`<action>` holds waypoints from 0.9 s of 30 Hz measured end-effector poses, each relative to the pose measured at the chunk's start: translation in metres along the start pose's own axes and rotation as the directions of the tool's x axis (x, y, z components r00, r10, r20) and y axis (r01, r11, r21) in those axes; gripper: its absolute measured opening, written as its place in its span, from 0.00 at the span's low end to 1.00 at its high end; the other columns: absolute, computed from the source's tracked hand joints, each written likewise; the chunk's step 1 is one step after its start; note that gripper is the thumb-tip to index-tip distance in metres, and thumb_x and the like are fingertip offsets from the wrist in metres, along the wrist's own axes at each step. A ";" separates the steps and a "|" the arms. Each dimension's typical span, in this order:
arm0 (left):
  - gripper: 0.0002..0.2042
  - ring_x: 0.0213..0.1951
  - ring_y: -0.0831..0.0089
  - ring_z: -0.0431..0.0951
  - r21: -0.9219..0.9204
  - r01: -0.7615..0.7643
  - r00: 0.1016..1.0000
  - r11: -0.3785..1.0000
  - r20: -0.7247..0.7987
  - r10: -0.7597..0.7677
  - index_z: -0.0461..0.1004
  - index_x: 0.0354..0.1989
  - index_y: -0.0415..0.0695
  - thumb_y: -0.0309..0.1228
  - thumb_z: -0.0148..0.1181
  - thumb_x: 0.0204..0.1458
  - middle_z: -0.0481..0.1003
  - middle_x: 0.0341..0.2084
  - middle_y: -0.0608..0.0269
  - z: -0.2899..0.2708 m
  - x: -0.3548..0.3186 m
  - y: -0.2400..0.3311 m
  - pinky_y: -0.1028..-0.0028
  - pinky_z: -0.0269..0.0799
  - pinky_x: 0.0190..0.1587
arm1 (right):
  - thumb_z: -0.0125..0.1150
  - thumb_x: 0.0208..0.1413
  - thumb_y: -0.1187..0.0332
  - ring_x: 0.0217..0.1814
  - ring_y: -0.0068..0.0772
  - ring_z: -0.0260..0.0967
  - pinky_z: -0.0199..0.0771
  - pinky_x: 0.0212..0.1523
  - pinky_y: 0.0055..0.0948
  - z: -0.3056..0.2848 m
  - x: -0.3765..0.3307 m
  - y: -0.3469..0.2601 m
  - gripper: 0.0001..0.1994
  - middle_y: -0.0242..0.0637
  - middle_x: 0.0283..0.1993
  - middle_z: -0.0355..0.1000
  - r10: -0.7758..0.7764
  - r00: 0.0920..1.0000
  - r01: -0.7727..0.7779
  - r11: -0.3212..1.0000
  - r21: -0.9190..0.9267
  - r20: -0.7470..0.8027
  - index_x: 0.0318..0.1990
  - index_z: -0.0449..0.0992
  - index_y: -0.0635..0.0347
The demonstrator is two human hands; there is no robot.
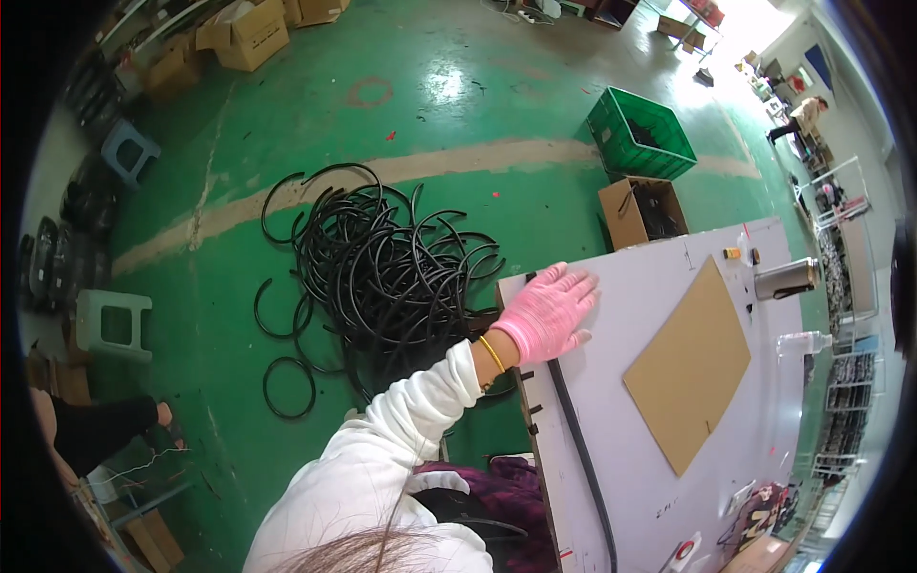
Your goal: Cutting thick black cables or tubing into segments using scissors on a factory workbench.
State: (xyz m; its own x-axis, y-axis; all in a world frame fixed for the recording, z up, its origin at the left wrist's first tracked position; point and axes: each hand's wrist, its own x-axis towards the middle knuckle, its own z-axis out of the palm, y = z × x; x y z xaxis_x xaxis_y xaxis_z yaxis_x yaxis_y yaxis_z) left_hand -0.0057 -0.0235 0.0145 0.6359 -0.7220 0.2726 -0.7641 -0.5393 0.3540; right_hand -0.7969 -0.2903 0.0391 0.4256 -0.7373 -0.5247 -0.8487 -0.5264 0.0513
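My left hand (546,310), in a pink knit glove with a yellow band at the wrist, lies palm down near the far left corner of a pale tabletop (630,315). Its fingers are stretched out and open. A black rubber strip (580,449) runs along the table's left edge and passes under the palm; a dark bit of it shows beyond the hand. I cannot tell how firmly the hand presses it. Right of the hand lies a flat brown cardboard sheet (693,368). My right hand is not in view.
Coiled black rubber strips (392,258) lie heaped on the green floor left of the table. Beyond the table stand a cardboard box (626,218) and a green crate (621,143). A metal tumbler (785,279), clear bottle (802,344) and tape roll (684,550) are on the table. Another person (100,430) is at left.
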 end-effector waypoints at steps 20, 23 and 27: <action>0.31 0.65 0.55 0.59 0.063 -0.019 0.997 0.998 0.071 0.014 0.63 0.63 0.45 0.43 0.58 0.50 0.62 0.64 0.54 0.002 -0.004 -0.016 0.58 0.47 0.69 | 0.60 0.56 0.58 0.39 0.30 0.66 0.68 0.39 0.36 -0.030 0.020 -0.094 0.18 0.35 0.35 0.69 0.442 0.879 -0.312 0.817 0.484 -0.179 0.43 0.71 0.66; 0.30 0.65 0.57 0.59 0.161 -0.058 0.995 0.985 0.093 0.044 0.61 0.65 0.44 0.40 0.55 0.54 0.59 0.66 0.55 0.000 0.004 -0.008 0.59 0.48 0.69 | 0.66 0.51 0.58 0.33 0.26 0.64 0.66 0.36 0.31 -0.046 0.012 -0.106 0.18 0.34 0.28 0.69 0.351 0.928 -0.224 0.797 0.561 -0.128 0.35 0.72 0.66; 0.28 0.68 0.58 0.56 0.248 -0.128 0.989 0.960 0.110 0.103 0.58 0.67 0.45 0.40 0.50 0.58 0.56 0.68 0.55 0.008 0.010 -0.016 0.61 0.45 0.69 | 0.65 0.52 0.59 0.33 0.27 0.67 0.68 0.37 0.29 -0.051 0.005 -0.108 0.17 0.32 0.28 0.70 0.291 0.952 -0.124 0.645 0.754 -0.092 0.36 0.72 0.65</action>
State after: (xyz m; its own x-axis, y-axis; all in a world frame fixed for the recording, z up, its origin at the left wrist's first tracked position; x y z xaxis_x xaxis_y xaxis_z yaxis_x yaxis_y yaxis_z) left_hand 0.0125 -0.0259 0.0043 0.5381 -0.8168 0.2080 -0.8417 -0.5335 0.0829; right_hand -0.6868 -0.2584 0.0747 0.1873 -0.8943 -0.4064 -0.8370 0.0713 -0.5426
